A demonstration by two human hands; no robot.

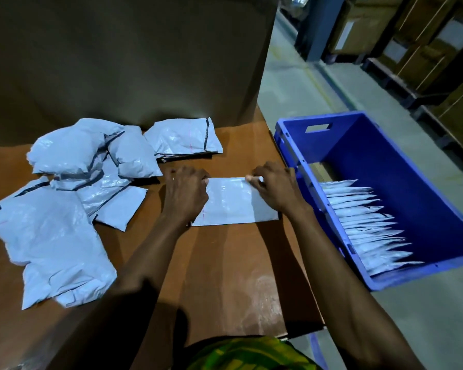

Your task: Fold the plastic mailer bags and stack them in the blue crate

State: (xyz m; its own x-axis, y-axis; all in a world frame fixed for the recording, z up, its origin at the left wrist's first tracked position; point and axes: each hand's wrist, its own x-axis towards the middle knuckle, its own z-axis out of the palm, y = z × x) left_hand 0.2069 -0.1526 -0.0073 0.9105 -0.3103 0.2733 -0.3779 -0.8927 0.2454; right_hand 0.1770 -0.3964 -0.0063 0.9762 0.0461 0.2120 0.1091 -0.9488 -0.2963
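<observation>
Folding stage: a pale mailer bag (235, 204) lies flat on the surface (225, 263), its long axis running left to right. The left hand (186, 193) pinches its far left corner and the right hand (274, 188) pinches its far right corner. The blue crate (401, 169), holding a row of folded bags (366, 222) on edge, sits just beside the surface's right side, so the right hand is judged nearer for the transfer; unfolded bags (64, 196) lie heaped to the left.

**packr22:** where's the mailer bag (233, 201) sitting?

**binrat:** white, lying flat mid-bench (225, 263). crumpled mailers (64, 198) are heaped by the left edge. blue crate (412, 182) is just off the right edge, with folded mailers (366, 225) standing in a row inside.
</observation>
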